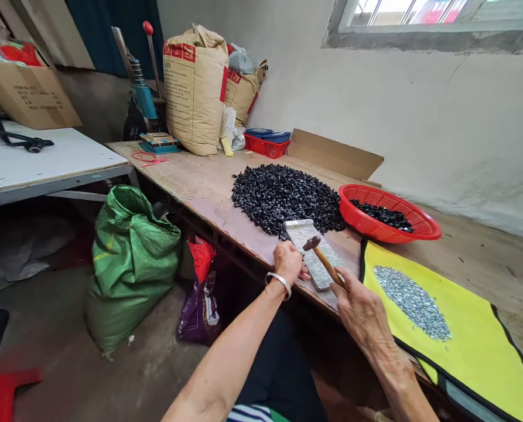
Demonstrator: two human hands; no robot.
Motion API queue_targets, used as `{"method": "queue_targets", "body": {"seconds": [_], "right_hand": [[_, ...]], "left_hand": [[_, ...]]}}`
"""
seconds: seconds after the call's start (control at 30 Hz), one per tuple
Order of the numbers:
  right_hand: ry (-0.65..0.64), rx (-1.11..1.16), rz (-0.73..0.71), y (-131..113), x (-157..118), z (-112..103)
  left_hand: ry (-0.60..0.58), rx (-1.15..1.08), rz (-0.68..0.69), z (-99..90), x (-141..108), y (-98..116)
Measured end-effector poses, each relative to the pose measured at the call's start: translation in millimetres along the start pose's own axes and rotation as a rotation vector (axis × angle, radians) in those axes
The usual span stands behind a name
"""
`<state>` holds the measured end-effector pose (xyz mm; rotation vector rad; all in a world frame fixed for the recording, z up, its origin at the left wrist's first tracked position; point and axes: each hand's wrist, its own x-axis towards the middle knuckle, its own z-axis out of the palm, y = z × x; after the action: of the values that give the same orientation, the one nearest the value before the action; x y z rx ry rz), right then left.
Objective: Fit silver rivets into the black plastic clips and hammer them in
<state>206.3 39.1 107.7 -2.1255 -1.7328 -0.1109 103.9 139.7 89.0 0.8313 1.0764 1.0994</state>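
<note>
My right hand (362, 305) is wrapped round the wooden handle of a small hammer (325, 261). The hammer's head is raised a little over a grey stone-like slab (316, 258) at the table's front edge. Beside that slab my left hand (288, 262) is closed, its fingertips pinched together at the slab's left side. What those fingers hold is too small and hidden to make out. Just behind the slab spreads a big heap of small shiny black pieces (283, 196). Small silvery metal bits (413, 302) lie on a yellow cloth (476, 351) to the right.
A red plastic basket (432, 225) with more black pieces stands right of the heap. Farther back are a cardboard strip (335, 153), a red tray (265, 146), a large paper sack (195, 94) and a teal lever press (144, 99). A green sack (133, 264) stands on the floor.
</note>
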Motion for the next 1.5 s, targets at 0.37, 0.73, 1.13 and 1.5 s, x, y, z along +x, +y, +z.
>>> {"method": "queue_targets", "body": {"seconds": [0.37,0.73,1.13,1.5], "right_hand": [[-0.168,-0.083,0.147,23,19,-8],[-0.400,0.994,0.191,-36,-30,-27],[-0.428,1.476,0.355,-50,-42,-23],[-0.033,1.003,-0.061,-51,-51,-15]], "left_hand": [[-0.217,-0.138,0.168,-56.4,-71,12],[-0.223,-0.022,0.210,-71.6,-103,12],[-0.264,0.039,0.363,-78.0,-110,8],[-0.275,-0.066,0.262,-81.0,-114,11]]}}
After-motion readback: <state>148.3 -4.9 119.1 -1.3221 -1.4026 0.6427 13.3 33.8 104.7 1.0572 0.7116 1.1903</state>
